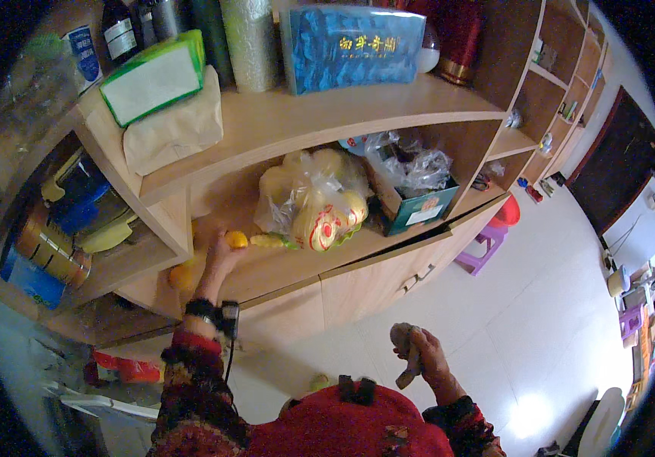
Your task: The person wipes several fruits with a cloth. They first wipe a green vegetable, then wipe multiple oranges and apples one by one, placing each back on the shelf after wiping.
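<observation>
My left hand reaches into the lower compartment of a wooden shelf unit, its fingers around a small orange citrus fruit. Just right of that fruit lies a yellowish item with a green end, which I cannot identify. Clear plastic bags of pale, round produce, one with red print, sit beyond it. More orange fruit rests below and left of my wrist. Over the floor, my right hand grips a greyish-brown, crumpled item, apparently a cloth, whose end hangs below the fingers.
A green cardboard box topped with clear plastic stands in the same compartment. The shelf above bears a blue tissue pack, a green-edged pack and several bottles. A purple stool with a red basin stands beyond the cabinet doors.
</observation>
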Motion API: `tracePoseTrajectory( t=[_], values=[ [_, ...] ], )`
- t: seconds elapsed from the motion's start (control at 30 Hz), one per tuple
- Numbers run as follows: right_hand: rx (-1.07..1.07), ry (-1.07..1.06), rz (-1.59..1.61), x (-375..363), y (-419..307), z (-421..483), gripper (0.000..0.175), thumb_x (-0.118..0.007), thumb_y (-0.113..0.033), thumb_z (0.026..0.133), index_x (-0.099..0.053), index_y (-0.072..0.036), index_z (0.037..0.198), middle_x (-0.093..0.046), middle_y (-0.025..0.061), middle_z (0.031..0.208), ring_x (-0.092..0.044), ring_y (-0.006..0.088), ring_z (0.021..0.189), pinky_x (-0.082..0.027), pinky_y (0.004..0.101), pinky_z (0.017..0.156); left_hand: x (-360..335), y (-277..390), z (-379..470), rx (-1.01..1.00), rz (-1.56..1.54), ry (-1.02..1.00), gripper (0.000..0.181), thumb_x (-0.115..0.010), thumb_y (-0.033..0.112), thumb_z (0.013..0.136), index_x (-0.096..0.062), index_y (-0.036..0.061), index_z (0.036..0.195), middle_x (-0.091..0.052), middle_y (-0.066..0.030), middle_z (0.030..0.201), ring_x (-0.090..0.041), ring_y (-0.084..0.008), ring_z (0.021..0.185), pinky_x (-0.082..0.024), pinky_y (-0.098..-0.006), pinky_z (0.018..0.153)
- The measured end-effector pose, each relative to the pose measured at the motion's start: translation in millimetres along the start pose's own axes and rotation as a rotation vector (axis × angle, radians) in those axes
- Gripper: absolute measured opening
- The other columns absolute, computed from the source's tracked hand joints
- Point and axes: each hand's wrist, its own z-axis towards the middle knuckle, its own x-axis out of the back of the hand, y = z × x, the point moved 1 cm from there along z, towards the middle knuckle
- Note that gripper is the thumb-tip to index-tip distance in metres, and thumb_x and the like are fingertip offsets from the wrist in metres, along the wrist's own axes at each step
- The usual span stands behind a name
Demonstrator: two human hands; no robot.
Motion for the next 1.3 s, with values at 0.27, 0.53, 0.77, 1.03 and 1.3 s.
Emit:
tracePoseTrajectory(
  t=[0.27,0.53,0.77,1.03,1.3],
  values=[
    [0.273,-0.335,-0.191,-88,-66,37,0.047,-0.044,-0.033,0.094,-0.042,0.000,0.127,-0.055,0.0144,0.113,-0.060,0.0229,0.092,-0.049,0.0352,0.083,-44,175,-136,0.128,-0.216,-0.337,0.050,-0.077,0.024,0.064,-0.054,0.0040,0.104,-0.061,-0.0114,0.096,-0.059,-0.0239,0.090,-0.048,-0.0357,0.080],
    [0.754,-0.473,-0.809,-123,-77,32,0.049,-0.047,-0.029,0.093,-0.035,-0.003,0.132,-0.041,0.0261,0.130,-0.042,0.0361,0.120,-0.037,0.0405,0.097,-74,263,-196,-0.028,-0.057,-0.515,0.039,-0.069,0.021,0.072,-0.053,0.0053,0.104,-0.060,-0.0153,0.096,-0.060,-0.0271,0.091,-0.049,-0.0368,0.078],
    [0.326,-0.284,-0.401,-90,-85,50,0.043,-0.045,-0.035,0.094,-0.050,0.002,0.117,-0.059,0.0168,0.108,-0.055,0.0203,0.101,-0.043,0.0329,0.089,-93,286,-215,-0.314,0.007,-0.516,0.049,-0.074,0.024,0.070,-0.049,0.0021,0.106,-0.060,-0.0143,0.095,-0.061,-0.0263,0.085,-0.050,-0.0386,0.075],
    [0.982,-0.295,-0.594,-69,-84,26,0.052,-0.057,-0.024,0.088,-0.037,0.002,0.129,-0.045,0.0143,0.127,-0.049,0.0225,0.110,-0.038,0.0346,0.095,-131,263,-203,0.445,-1.060,-0.879,0.031,-0.046,0.034,0.091,-0.049,0.0087,0.108,-0.055,-0.0030,0.084,-0.052,-0.0113,0.058,-0.046,-0.0282,0.052],
    [0.635,-0.424,-0.187,-48,-106,38,0.045,-0.053,-0.031,0.091,-0.049,0.003,0.120,-0.059,0.0159,0.110,-0.055,0.0224,0.103,-0.044,0.0335,0.086,-132,321,-210,0.389,-1.092,-0.794,0.039,-0.043,0.054,0.087,-0.048,0.0151,0.085,-0.042,0.0004,0.062,-0.039,-0.0111,0.045,-0.031,-0.0259,0.042]
  ],
)
